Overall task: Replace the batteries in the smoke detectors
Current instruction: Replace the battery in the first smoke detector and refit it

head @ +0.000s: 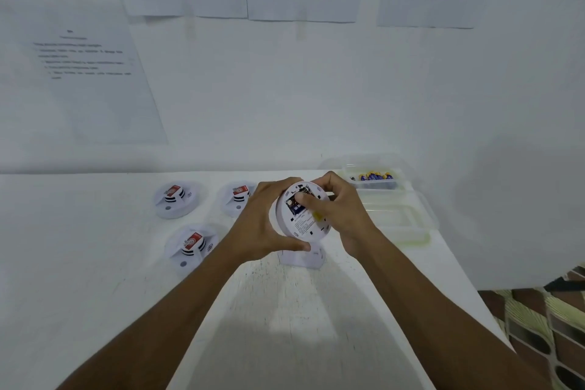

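Note:
A round white smoke detector [305, 222] is held tilted above the table, its back side toward me. My left hand [262, 222] grips its left rim, thumb under the bottom edge. My right hand [340, 209] holds the right side, with the thumb pressing on a dark blue battery [292, 204] in the open compartment. A white round cover plate [302, 258] lies on the table just below the detector.
Three more white detectors [175, 199] [237, 198] [191, 247] with red labels lie to the left on the white table [95, 263]. A clear box of blue-and-yellow batteries [375, 177] stands at the back right, beside a clear tray [399, 225]. Papers hang on the wall behind.

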